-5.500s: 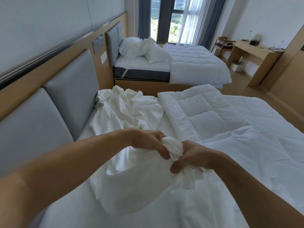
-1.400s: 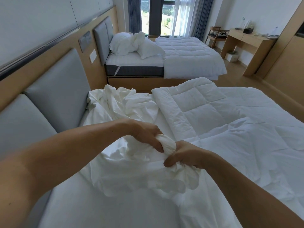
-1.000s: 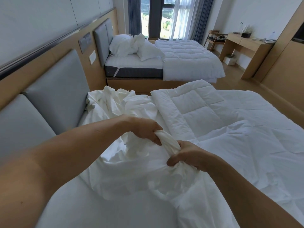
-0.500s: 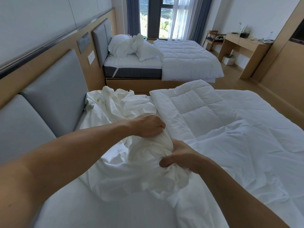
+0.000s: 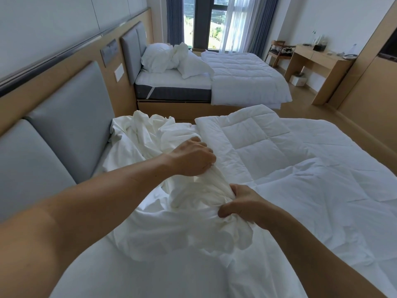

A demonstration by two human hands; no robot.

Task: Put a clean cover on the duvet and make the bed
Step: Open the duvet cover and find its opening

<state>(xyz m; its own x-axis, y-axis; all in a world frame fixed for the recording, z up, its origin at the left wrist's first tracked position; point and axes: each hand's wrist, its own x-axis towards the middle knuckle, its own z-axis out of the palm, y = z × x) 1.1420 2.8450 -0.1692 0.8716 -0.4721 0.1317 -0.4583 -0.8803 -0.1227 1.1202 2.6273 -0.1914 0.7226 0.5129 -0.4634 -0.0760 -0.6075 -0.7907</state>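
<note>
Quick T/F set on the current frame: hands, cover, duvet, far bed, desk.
1. The left hand and the right hand both grip the bunched white cover. True.
2. The quilted duvet lies on the floor. False: it lies on the near bed.
3. Pillows sit at the head of the far bed. True.
4. The desk stands against the headboard wall. False: it stands across the room, on the right.
</note>
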